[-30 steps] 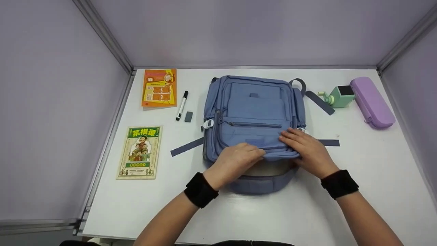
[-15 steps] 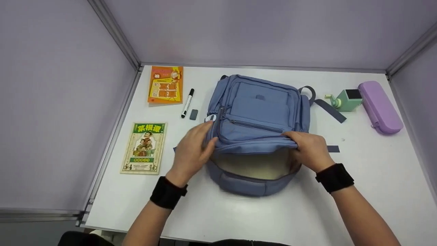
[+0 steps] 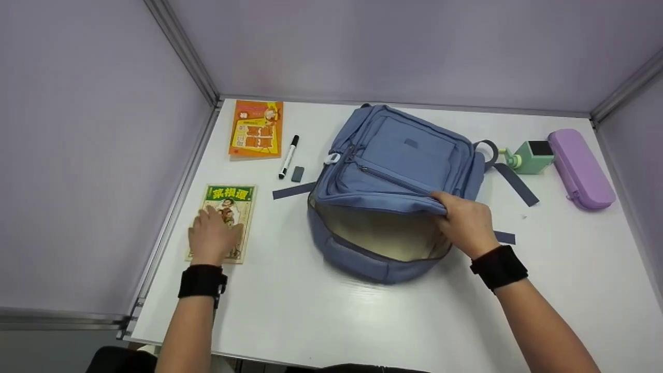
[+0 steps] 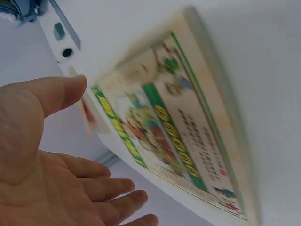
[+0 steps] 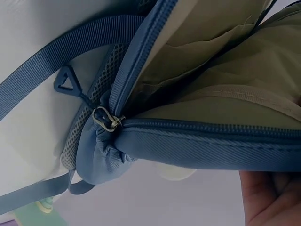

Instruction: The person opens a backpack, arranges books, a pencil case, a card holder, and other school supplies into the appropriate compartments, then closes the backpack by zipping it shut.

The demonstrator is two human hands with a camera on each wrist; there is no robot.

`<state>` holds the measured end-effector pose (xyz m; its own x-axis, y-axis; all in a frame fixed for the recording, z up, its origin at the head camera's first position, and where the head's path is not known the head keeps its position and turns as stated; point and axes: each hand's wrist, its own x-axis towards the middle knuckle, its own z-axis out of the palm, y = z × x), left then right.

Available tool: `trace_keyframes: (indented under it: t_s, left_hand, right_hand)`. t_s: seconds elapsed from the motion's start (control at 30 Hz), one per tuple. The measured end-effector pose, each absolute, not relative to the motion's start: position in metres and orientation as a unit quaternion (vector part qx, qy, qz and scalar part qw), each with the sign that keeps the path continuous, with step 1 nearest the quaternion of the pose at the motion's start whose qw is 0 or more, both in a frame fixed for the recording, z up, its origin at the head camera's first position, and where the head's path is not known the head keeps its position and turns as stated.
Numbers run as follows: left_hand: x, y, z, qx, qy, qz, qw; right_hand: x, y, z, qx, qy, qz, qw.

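Observation:
A blue backpack (image 3: 414, 155) lies on the white table with its main compartment unzipped and gaping toward me, the beige lining showing. My right hand (image 3: 466, 223) grips the upper edge of that opening at its right side and holds it raised. In the right wrist view the zipper pull (image 5: 68, 82) hangs at the corner of the opening, and part of the hand shows below the edge. Over at the left, my left hand (image 3: 211, 235) is above a green-and-cream book (image 3: 228, 193). The left wrist view has its fingers (image 4: 108, 188) extended and apart from the book's cover.
An orange book (image 3: 256, 129) lies at the back left, with a black-and-white marker (image 3: 288, 157) and a grey eraser (image 3: 297, 174) beside it. Right of the backpack are a green pencil sharpener (image 3: 533, 157) and a purple pencil case (image 3: 581, 168). Loose straps (image 3: 517, 184) stick out from the bag.
My left hand has left the backpack and moved left over the green-and-cream book. My right hand has lifted the bag's upper edge, so the opening is wider and the bag has turned slightly.

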<state>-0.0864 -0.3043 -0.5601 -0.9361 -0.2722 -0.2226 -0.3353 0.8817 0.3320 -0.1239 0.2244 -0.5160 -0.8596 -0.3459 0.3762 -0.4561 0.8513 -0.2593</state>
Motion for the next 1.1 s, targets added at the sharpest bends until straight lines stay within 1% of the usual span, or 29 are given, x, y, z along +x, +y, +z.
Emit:
trace_keyframes:
  t_s: [0.07, 0.13, 0.23, 0.47, 0.6, 0.87, 1.1]
  left_hand:
    - [-0.082, -0.32, -0.561, -0.204, 0.947, 0.201, 0.146]
    - [-0.077, -0.33, -0.561, -0.234, 0.928, 0.216, 0.192]
    - [-0.073, -0.335, -0.559, -0.245, 0.916, 0.232, 0.219]
    - [-0.07, -0.333, -0.551, -0.23, 0.931, 0.209, 0.191]
    - [-0.069, -0.34, -0.548, -0.238, 0.924, 0.238, 0.183]
    - [-0.065, -0.358, -0.544, -0.221, 0.883, 0.374, 0.176]
    - [-0.057, -0.36, -0.523, -0.209, 0.813, 0.513, 0.18]
  right_hand:
    - [-0.124, 0.222, -0.515, 0.209, -0.95, 0.173, 0.154]
    - [-0.125, 0.221, -0.516, 0.208, -0.951, 0.174, 0.152]
    - [-0.127, 0.219, -0.516, 0.21, -0.949, 0.177, 0.153]
    - [-0.128, 0.219, -0.519, 0.21, -0.944, 0.184, 0.173]
    - [-0.128, 0.218, -0.519, 0.21, -0.944, 0.187, 0.172]
    - [-0.127, 0.216, -0.517, 0.216, -0.941, 0.19, 0.178]
    - [-0.126, 0.215, -0.515, 0.214, -0.939, 0.193, 0.187]
